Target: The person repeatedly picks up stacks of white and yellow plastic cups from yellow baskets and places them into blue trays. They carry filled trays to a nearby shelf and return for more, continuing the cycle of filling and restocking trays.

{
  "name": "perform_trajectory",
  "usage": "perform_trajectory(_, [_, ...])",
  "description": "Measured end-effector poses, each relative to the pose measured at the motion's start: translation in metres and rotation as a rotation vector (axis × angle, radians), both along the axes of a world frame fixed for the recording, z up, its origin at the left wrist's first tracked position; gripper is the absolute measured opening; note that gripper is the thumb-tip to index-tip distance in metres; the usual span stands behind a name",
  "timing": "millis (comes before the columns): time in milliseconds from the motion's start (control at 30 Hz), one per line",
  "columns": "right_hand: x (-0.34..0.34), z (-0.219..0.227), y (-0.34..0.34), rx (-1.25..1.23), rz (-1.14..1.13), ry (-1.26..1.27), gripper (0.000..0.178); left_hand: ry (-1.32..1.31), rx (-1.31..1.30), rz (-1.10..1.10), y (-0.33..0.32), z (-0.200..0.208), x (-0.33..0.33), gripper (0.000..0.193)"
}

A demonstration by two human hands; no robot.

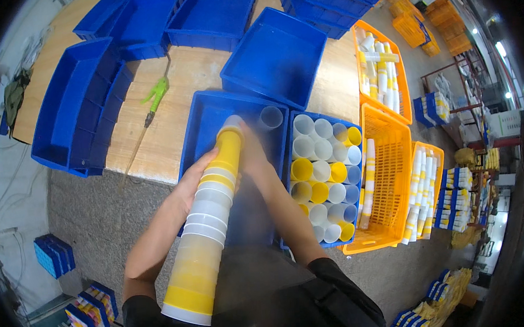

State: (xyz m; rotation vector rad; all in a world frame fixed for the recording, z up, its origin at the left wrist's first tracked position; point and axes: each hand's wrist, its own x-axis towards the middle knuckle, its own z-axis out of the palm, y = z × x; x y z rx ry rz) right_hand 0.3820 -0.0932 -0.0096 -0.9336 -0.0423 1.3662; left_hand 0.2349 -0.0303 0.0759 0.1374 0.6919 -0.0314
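A long stack of nested plastic cups (204, 218), translucent white and yellow, slants from the front of my chest toward the blue tray (196, 122). My left hand (196, 178) is closed round its upper part. At the stack's far end is my right hand (251, 149), blurred by motion, beside the topmost cup; its fingers are mostly hidden. A single clear cup (270, 117) stands in that tray's far right corner. Just right of it, another blue tray (291, 115) holds rows of white and yellow cups (320, 170).
Several blue trays (205, 17) lie on the wooden table (149, 92), with a green air gun (159, 93) and its hose among them. Orange baskets (388, 174) holding cup stacks stand at the right. Beyond the table's near edge lies grey floor (91, 216).
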Motion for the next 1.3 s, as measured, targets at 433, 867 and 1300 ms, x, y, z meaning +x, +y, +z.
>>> perform_trajectory(433, [-0.001,0.001,0.000,0.063,0.273,-0.861,0.073,0.057,0.079,-0.023,0.013,0.003,-0.017,0.059])
perform_trajectory(867, [-0.038,-0.001,0.000,-0.032,0.315,0.183,0.057,0.032,0.027,0.043,0.013,0.012,-0.054,0.057])
perform_trajectory(1300, [-0.038,-0.040,0.012,0.187,0.252,0.506,0.061,0.108,0.055,0.071,0.010,0.018,-0.050,0.058])
